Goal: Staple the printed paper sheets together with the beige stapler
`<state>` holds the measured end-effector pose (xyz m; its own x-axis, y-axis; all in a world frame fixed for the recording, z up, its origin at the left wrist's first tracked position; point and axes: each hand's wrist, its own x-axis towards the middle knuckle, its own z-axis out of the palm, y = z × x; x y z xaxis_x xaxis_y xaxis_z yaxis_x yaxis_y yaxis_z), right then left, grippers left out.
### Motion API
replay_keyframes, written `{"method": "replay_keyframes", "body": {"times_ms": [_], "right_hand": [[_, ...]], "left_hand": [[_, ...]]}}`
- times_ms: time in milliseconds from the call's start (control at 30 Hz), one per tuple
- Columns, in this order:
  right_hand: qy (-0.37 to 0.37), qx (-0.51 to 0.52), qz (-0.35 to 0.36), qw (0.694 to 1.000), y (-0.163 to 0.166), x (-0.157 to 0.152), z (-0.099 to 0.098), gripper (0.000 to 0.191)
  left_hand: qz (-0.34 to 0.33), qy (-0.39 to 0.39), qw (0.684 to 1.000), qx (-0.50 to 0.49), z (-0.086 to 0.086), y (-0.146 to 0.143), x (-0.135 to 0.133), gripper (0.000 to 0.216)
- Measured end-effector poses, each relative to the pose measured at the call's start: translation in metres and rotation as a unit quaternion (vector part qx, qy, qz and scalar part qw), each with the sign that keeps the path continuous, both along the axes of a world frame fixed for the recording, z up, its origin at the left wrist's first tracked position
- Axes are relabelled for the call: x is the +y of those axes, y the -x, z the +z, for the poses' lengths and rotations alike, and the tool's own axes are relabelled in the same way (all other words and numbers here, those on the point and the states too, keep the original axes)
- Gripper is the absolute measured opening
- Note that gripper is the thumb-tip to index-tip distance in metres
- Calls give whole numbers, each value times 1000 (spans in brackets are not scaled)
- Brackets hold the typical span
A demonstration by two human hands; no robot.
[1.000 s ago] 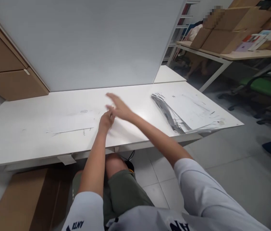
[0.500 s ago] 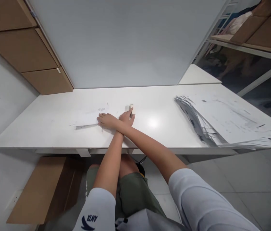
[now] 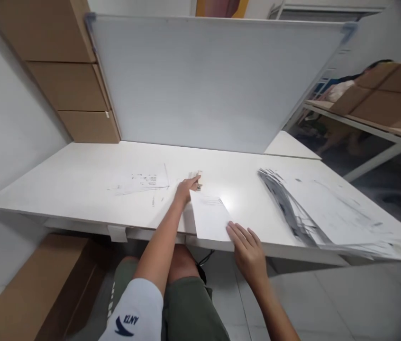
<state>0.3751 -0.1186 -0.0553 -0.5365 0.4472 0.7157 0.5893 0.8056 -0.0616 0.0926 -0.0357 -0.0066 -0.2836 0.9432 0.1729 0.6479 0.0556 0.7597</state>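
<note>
My right hand (image 3: 248,246) grips the right edge of a white sheet of paper (image 3: 210,220) with some print near its top. That sheet is tilted over the table's front edge. Its far left corner is close to my left hand (image 3: 186,188). My left hand rests on the table with its fingers curled round a small beige and dark object (image 3: 199,184), mostly covered, so its kind does not show. To the left lies another printed paper (image 3: 143,183) on the tabletop.
A thick, uneven stack of papers (image 3: 328,203) covers the right part of the white table (image 3: 86,166). Behind it stands a whiteboard (image 3: 193,85). Cardboard boxes (image 3: 76,87) are piled at the back left, and another cardboard box (image 3: 40,279) sits below the table.
My right hand has uncrossed from over my left arm and moved right, carrying a sheet off the left paper. My left hand stays at the small object. The view has tilted up.
</note>
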Motion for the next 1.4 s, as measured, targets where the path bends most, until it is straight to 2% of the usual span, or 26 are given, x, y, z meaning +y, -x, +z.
{"method": "replay_keyframes", "body": {"times_ms": [100,233,467,633,767,933,1033,1200,1400], "right_hand": [[54,-35,-29,998,6,0,-9,62],[101,-3,-81,992,32,5,-14,56],[107,43,-128,985,47,5,-19,48],[91,51,-152,983,46,4,-7,49],[81,39,-163,983,44,5,2,51],[84,41,-175,980,45,18,6,47],[70,57,-155,984,46,30,7,48],[49,79,-78,993,46,36,1,54],[58,62,-65,994,42,38,-4,57]], "left_hand": [[-3,16,1000,-16,4,3,3,46],[-11,13,996,-82,4,6,2,51],[-44,-20,987,-150,-1,11,4,52],[-30,-14,993,-117,1,6,1,45],[-24,0,998,-54,0,4,3,59],[-30,-6,999,-28,-4,6,8,58],[-29,-6,999,-17,-5,7,8,59],[-32,-13,999,9,-4,3,2,61],[-49,8,998,46,-1,3,-2,66]]}}
